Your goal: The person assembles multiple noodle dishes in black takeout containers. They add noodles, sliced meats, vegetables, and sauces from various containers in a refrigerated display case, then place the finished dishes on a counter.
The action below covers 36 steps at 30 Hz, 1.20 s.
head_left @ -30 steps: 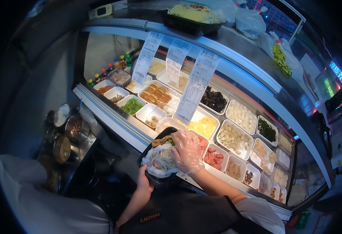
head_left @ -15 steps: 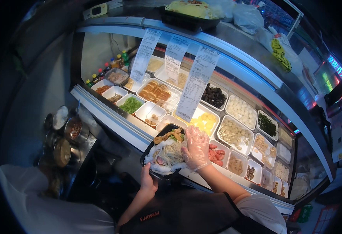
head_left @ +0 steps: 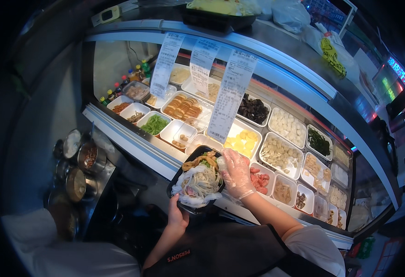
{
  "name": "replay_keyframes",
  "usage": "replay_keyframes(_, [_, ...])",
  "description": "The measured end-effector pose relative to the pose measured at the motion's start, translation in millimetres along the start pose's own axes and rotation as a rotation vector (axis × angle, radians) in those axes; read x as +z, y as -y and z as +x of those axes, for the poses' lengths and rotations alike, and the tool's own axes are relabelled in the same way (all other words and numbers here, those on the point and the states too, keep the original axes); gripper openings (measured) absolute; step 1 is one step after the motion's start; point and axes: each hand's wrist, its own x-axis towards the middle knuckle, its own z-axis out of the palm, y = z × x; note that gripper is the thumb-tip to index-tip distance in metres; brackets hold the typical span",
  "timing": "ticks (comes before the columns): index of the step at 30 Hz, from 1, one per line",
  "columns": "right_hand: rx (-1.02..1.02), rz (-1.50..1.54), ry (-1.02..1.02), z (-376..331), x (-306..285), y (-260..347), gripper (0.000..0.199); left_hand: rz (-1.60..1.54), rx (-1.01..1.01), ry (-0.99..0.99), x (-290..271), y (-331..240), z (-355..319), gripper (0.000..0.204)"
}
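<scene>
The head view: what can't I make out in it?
In the head view:
Left hand: most fingers hidden beneath the bowl.
Right hand: its back hides the palm, so I cannot tell whether it holds anything.
Whatever lies directly behind the receipts: covered by the paper.
Black tray: its heaped food is cut off by the upper edge.

Three long printed paper slips (head_left: 232, 94) hang in a row before a brightly lit display case (head_left: 133, 147), where small bottles (head_left: 146, 69) with coloured caps stand grouped in the far left corner. On the ledge above, a black tub (head_left: 216, 19) of pale food sits beside filled plastic bags (head_left: 290, 17), with a crumpled yellow bag (head_left: 331, 57) farther right and a small white device (head_left: 106, 15) at the left. Metal pots (head_left: 76, 184) crowd the lower left, one holding reddish-brown contents, while an illuminated sign (head_left: 398, 70) glows at far right.
</scene>
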Motion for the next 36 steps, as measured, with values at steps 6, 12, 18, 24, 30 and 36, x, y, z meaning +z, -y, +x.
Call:
replay_keyframes(6, [0.063,0.242,-0.022,2.6,-5.2,-9.3,0.053,-0.013,-0.023,-0.024,-0.7,-0.3,0.5,0.050])
replay_keyframes(12, [0.538,0.989,-0.257,18.7,-0.4,-63.3,0.052,-0.046,-0.017,-0.076,-8.8,1.3,4.0,0.049])
replay_keyframes(18, [0.840,1.081,-0.495,25.6,-27.0,-178.5,0.036,0.020,-0.007,-0.181,2.2,1.3,4.3,0.052])
replay_keyframes(24, [0.646,0.190,-0.051,50.0,11.9,-322.5,0.028,0.001,0.004,-0.133,-2.0,-2.3,4.0,0.056])
replay_keyframes(30, [0.135,-0.333,0.294,84.1,90.7,-358.1,0.026,0.037,0.059,-0.147,-2.8,-2.1,-1.6,0.056])
replay_keyframes(36, [0.152,-0.459,0.390,121.0,106.2,-348.2,0.023,0.091,0.139,-0.192,7.0,2.5,-7.1,0.059])
